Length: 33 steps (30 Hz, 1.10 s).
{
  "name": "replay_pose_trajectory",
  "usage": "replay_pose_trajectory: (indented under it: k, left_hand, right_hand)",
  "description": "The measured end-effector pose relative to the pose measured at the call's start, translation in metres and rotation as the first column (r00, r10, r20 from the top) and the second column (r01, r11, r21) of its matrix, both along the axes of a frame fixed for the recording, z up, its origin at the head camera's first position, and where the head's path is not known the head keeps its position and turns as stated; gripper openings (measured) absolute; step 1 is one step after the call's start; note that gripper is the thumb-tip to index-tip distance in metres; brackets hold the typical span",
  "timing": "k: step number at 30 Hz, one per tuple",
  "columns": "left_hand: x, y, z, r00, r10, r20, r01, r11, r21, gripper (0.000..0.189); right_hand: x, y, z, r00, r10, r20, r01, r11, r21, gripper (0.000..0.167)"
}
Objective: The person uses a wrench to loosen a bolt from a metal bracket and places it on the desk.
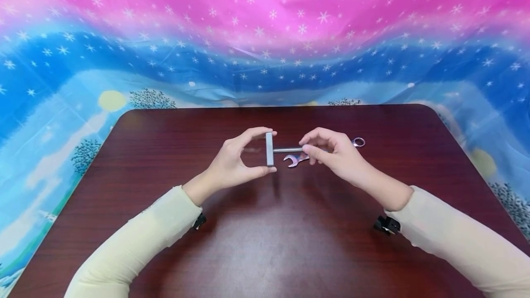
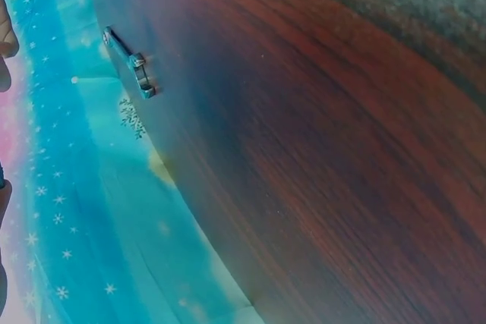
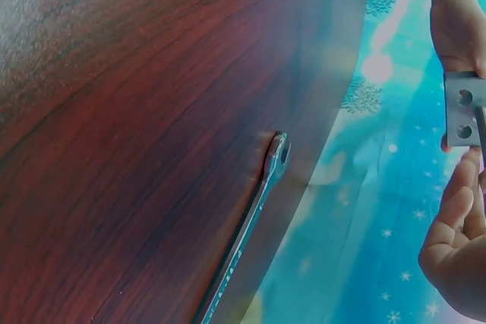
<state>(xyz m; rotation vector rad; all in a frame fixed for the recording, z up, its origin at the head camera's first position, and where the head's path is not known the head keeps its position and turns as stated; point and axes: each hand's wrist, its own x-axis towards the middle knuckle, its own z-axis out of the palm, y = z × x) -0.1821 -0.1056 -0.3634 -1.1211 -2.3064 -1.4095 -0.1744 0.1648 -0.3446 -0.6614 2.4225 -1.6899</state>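
My left hand (image 1: 233, 157) holds a flat grey metal plate (image 1: 269, 149) upright by its two opposite edges, between thumb and fingers. In the right wrist view the plate (image 3: 458, 138) shows round holes in its face. A thin straight metal rod (image 1: 287, 150) runs level from the plate to my right hand (image 1: 331, 153), which pinches the rod's other end between thumb and fingers. That end is hidden by the fingertips. Beneath and behind the right hand, a shiny combination wrench (image 1: 293, 160) lies on the table, its middle covered by the hand.
The dark reddish wooden table (image 1: 265, 243) has rounded far corners. Behind it and along the sides hangs a pink and blue cloth (image 1: 265, 49) with snowflakes. The wrench's ring end (image 1: 359, 142) points to the far right. Small black devices (image 1: 387, 225) sit at both wrists.
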Motion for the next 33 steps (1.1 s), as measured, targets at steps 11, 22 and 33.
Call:
replay_pose_trajectory:
  k: [11, 22, 33]
  left_hand:
    - [-0.0013, -0.0002, -0.0007, 1.000, -0.007, -0.007, 0.007, 1.000, 0.021, 0.074]
    - [-0.0020, -0.0015, 0.0008, 1.000, -0.002, -0.008, 0.002, 1.000, 0.031, 0.075]
    - [-0.0034, -0.0003, -0.0011, 0.999, 0.012, -0.048, -0.012, 1.000, -0.001, 0.075]
  right_hand:
    - [0.0016, -0.0028, -0.0030, 0.998, -0.008, -0.063, 0.002, 0.995, -0.098, 0.016]
    - [0.0022, -0.0020, -0.0018, 0.992, -0.052, -0.116, 0.047, 0.998, -0.040, 0.018]
    - [-0.0024, -0.0034, -0.0006, 1.000, -0.012, 0.004, 0.013, 0.995, -0.103, 0.013]
